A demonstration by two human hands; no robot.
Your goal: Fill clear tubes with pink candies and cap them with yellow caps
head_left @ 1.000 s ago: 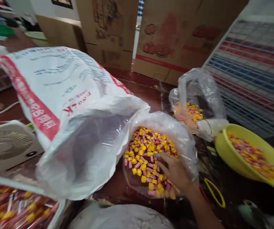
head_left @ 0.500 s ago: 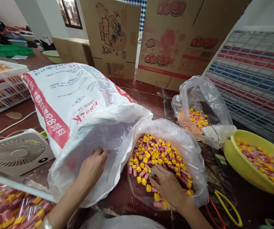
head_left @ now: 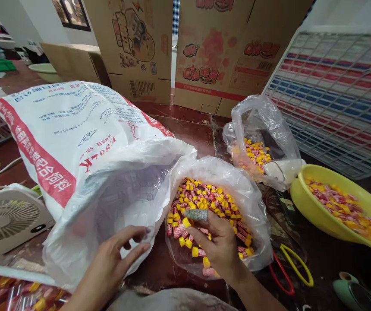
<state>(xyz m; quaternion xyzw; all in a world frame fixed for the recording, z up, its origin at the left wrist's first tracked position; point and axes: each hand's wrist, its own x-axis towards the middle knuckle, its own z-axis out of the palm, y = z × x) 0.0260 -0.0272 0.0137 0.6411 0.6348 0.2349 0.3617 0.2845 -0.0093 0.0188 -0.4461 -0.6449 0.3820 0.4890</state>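
Observation:
My left hand (head_left: 116,259) is in front of the mouth of a large white woven sack (head_left: 108,112) with a clear liner. Its thumb and fingers curl round what looks like a small clear plastic piece (head_left: 148,232), hard to make out. Between thumb and index finger, my right hand (head_left: 219,244) pinches a small pink-labelled bottle with a yellow cap (head_left: 186,222). Grey tape (head_left: 196,214) wraps that index finger. Beneath the right hand, a clear plastic bag (head_left: 253,211) lies spread open with many such bottles (head_left: 201,194) in it.
A yellow basin (head_left: 297,194) of the same bottles stands at right, by another clear bag (head_left: 269,116). A white fan (head_left: 7,220) sits at left, with filled packs (head_left: 39,296) below it. Cardboard boxes (head_left: 211,56) and a wire rack (head_left: 334,95) stand behind.
My left hand has come out of the sack mouth towards me. The right hand has lifted off the pile with a bottle pinched in it. The view has shifted right.

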